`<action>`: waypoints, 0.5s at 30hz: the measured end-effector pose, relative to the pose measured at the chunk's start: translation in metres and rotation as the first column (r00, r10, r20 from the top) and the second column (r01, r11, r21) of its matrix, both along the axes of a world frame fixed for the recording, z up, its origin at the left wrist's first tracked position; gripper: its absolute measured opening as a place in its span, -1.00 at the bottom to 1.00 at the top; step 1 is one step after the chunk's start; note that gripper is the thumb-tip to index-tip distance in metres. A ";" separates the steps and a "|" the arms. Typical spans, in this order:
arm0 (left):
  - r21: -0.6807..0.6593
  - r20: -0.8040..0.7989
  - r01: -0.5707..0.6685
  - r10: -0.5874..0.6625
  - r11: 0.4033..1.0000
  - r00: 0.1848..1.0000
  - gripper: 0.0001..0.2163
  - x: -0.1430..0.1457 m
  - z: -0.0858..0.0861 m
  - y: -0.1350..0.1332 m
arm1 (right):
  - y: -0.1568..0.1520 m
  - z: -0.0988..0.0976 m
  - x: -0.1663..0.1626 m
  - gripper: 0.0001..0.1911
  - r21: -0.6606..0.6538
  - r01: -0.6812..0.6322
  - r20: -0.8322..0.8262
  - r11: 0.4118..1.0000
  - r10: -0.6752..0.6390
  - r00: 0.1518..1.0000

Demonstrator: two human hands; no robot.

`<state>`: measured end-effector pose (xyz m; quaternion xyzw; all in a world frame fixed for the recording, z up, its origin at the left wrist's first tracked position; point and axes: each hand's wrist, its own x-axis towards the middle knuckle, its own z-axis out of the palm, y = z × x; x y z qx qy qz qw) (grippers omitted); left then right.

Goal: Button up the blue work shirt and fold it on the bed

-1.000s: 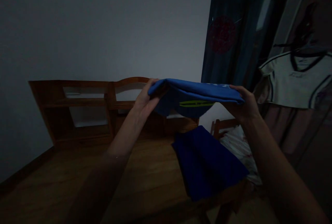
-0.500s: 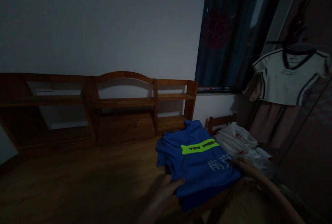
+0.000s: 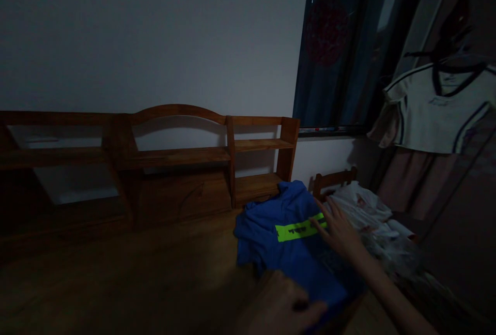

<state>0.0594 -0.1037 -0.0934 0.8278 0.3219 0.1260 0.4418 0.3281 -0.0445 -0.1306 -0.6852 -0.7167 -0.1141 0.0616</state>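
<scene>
My right hand (image 3: pixel 338 231) lies flat, fingers spread, on the folded blue shirt (image 3: pixel 287 247), its fingertips just touching the end of the bright green stripe (image 3: pixel 300 230) printed across it; it grips nothing, only presses down on the cloth. My left hand (image 3: pixel 284 309) is low in the view at the near edge of the shirt, fingers resting on the fabric's border, but it is blurred and dim, so I cannot tell whether it pinches the cloth or just lies against it. The shirt sits at the right end of the wooden desk (image 3: pixel 116 283), near the desk's shelf unit (image 3: pixel 186 154), and seems to rest on top of something darker blue that I can barely make out. Beside the desk stands a chair (image 3: pixel 335 180) heaped with pale cloth (image 3: pixel 364 211), and a white shirt (image 3: pixel 437 110) hangs near the dark window (image 3: pixel 341 45). I judge this to be the smoothing step, with the fold already laid down; next would call for an even, light sweep outward, keeping the near edge pinned so the layers do not slide.
</scene>
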 end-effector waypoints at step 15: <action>0.494 -0.003 0.134 -0.153 0.859 0.988 -0.38 0.029 -0.131 -0.022 | 0.036 -0.101 0.004 -0.45 -0.026 -0.108 0.146 0.994 0.111 0.983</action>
